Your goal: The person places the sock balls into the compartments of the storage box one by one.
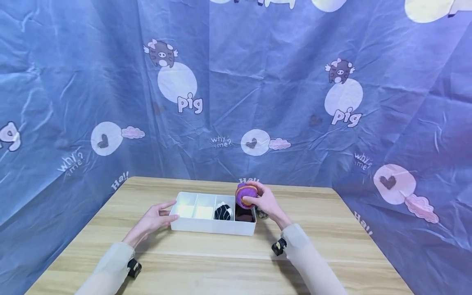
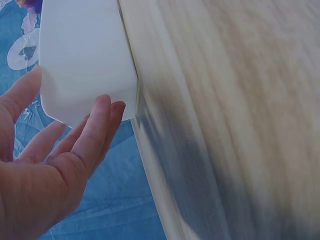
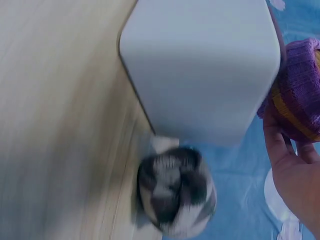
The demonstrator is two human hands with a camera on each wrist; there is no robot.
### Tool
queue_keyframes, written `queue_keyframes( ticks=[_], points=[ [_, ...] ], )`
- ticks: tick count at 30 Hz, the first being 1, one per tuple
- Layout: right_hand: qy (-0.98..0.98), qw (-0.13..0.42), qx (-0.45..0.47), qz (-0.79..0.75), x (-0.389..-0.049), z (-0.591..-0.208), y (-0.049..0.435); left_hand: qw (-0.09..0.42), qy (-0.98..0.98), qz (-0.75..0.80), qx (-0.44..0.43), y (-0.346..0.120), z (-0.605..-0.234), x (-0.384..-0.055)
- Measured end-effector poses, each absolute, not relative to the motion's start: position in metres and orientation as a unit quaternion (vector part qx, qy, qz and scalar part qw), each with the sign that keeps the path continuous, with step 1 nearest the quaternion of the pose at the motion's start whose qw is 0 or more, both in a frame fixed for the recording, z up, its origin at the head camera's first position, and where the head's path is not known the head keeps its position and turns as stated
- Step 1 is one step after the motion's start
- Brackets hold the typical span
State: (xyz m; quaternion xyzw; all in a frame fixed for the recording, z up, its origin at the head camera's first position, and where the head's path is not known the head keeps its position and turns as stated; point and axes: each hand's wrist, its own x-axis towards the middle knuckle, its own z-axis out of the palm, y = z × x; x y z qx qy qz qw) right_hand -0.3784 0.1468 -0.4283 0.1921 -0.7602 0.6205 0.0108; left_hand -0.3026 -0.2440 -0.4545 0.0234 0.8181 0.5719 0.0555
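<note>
A white box [image 1: 212, 226] split into a row of compartments stands on the table. My left hand [image 1: 156, 219] touches its left end, fingers mostly straight and thumb at the front corner; the left wrist view shows the fingertips against the end wall. Between thumb and fingers, my right hand [image 1: 267, 201] grips a balled purple sock [image 1: 245, 195] with yellow-orange stripes, just above the rightmost compartment. A dark brown balled sock [image 1: 245, 214] lies in that compartment. The one beside it contains a black-and-white balled sock [image 1: 223, 212]. The two left compartments hold nothing visible.
Right of the box lies a balled sock in grey, dark and pale patches [image 3: 177, 192], partly hidden by my right hand in the head view. The wooden table [image 1: 206, 262] meets a blue printed cloth [image 1: 228, 90] at the back and sides.
</note>
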Motion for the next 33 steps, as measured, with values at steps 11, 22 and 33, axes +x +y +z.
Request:
queue_keyframes(
  ticks=[11,22,33],
  points=[
    [-0.761,-0.012,0.221,0.609,-0.372,-0.428,0.113,0.057,0.816,0.575,0.031,-0.242,-0.452,-0.302],
    [-0.751,-0.027,0.243,0.614,-0.367,-0.433,0.082,0.066,0.819,0.570,0.029,-0.242,-0.450,-0.300],
    [-0.758,-0.025,0.252,0.602,-0.361,-0.435,0.048,0.062,0.815,0.575,0.017,-0.242,-0.451,-0.298]
  ],
)
